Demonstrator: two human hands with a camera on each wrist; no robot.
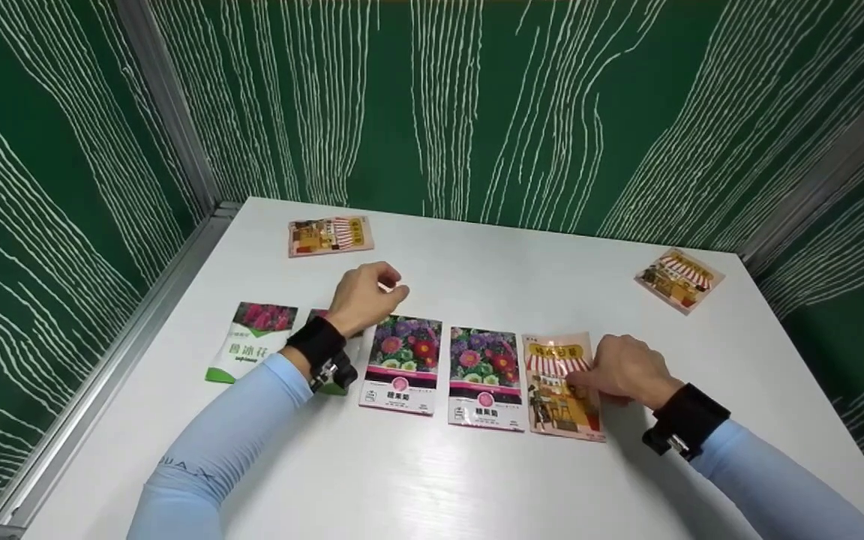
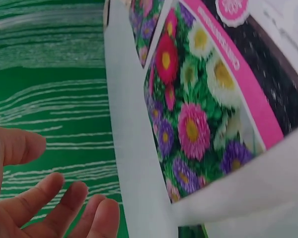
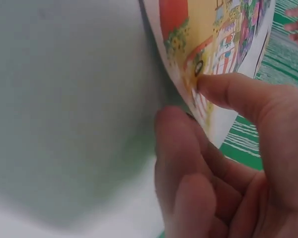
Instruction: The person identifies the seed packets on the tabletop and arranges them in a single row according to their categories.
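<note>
A seed packet (image 1: 552, 367) with a striped awning picture ends the row on the right. My right hand (image 1: 631, 367) pinches its right edge, thumb on the printed face; in the right wrist view the fingers (image 3: 176, 134) lie along the underside of that edge. Two seed packets with mixed daisy-like flowers, one (image 1: 483, 367) beside it and another (image 1: 406, 356) further left, lie flat. Over the left part of the row, my left hand (image 1: 364, 296) hovers with nothing in it. Its fingers (image 2: 77, 198) are loosely bent, thumb apart. A pink-flowered packet (image 1: 319, 319) is partly hidden under that wrist.
At the row's left end lies a white and green seed packet (image 1: 248, 341), overlapped by the left sleeve. Two more awning packets lie farther back, one at the left (image 1: 331, 236) and one at the right (image 1: 679, 280). Green walls with white lines enclose the white table (image 1: 432, 480).
</note>
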